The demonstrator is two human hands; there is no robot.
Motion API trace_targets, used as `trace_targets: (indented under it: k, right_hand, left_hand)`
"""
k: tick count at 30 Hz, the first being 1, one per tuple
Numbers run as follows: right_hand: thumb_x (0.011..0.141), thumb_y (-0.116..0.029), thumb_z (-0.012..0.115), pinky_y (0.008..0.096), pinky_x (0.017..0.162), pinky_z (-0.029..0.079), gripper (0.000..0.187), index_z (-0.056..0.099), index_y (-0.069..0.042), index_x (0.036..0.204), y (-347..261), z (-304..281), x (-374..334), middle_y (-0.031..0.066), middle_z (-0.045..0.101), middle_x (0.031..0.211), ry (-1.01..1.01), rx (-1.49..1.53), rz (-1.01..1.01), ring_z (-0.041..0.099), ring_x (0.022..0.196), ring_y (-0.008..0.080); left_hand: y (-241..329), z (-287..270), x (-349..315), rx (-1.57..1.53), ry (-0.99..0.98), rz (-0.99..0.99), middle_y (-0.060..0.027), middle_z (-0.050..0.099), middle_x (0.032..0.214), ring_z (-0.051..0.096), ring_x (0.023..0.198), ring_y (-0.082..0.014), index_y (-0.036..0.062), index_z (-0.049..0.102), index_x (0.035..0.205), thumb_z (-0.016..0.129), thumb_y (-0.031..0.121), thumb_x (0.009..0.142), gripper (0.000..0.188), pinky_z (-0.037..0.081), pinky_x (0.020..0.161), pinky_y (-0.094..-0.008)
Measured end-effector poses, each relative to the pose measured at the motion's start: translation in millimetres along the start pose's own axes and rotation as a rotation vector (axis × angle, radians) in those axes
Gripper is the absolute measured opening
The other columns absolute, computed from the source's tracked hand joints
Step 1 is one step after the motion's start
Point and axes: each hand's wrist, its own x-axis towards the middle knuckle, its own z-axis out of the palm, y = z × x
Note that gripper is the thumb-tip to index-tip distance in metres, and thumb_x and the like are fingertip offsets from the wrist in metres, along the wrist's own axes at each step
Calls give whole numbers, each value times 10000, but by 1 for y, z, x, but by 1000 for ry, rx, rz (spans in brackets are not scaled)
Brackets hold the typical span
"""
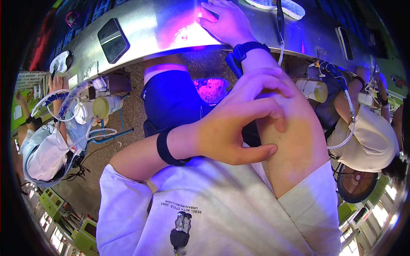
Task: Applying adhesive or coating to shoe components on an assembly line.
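My left hand (241,123) reaches across to my right forearm (294,128). Its fingers are curved and spread, the fingertips resting on the skin, with nothing held. A black band (164,147) circles that wrist. Farther up, my right hand (226,21) lies on the metal table (149,25) near its edge, fingers stretched out and nothing visible in them. A dark wristwatch (247,50) is on the right wrist. Just right of this hand hangs a dark, slim tool (280,19) with a thin cable. A pale shoe sole (292,9) lies beyond it.
A phone (113,40) lies on the table's left part, another phone (345,42) to the right. Co-workers sit on both sides, a white sleeve (47,160) at left, a cream shirt (363,141) at right. Hoses (64,106) hang at left; a round fan (356,183) stands behind right.
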Motion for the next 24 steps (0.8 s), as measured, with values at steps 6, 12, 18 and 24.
trace_targets:
  k: [6, 12, 18, 24]
  right_hand:
    - [920, -388, 648, 462, 1256, 279, 591, 621, -86, 1427, -3, -2, 0, 171, 511, 1557, -13, 12, 14, 406, 1495, 350]
    - [914, -395, 654, 463, 1253, 283, 594, 624, -99, 1428, -3, -3, 1, 158, 508, 1564, -15, 10, 34, 402, 1499, 346]
    - [917, -402, 651, 463, 1252, 282, 597, 621, -105, 1434, -4, -1, 1, 150, 508, 1566, -18, 6, 32, 395, 1504, 345]
    - [923, -407, 647, 475, 1251, 278, 600, 614, -104, 1440, -4, -2, 0, 149, 506, 1568, -19, 2, 33, 397, 1502, 345]
  left_hand:
    - [6, -3, -5, 126, 6, 47, -95, 572, 1165, 505, 1144, -331, 126, 681, 987, 840, 178, 766, 277, 379, 1007, -471]
    - [9, -3, -9, 135, -63, 25, -59, 572, 1083, 523, 1061, -299, 128, 692, 1007, 832, 150, 793, 257, 404, 937, -426]
    - [6, -4, -11, 131, -103, 37, -66, 558, 1079, 515, 1077, -317, 127, 677, 1018, 816, 159, 814, 249, 404, 948, -436]
    - [5, -4, -11, 126, -132, 39, -67, 551, 1081, 500, 1100, -333, 131, 661, 996, 814, 177, 814, 243, 402, 957, -445]
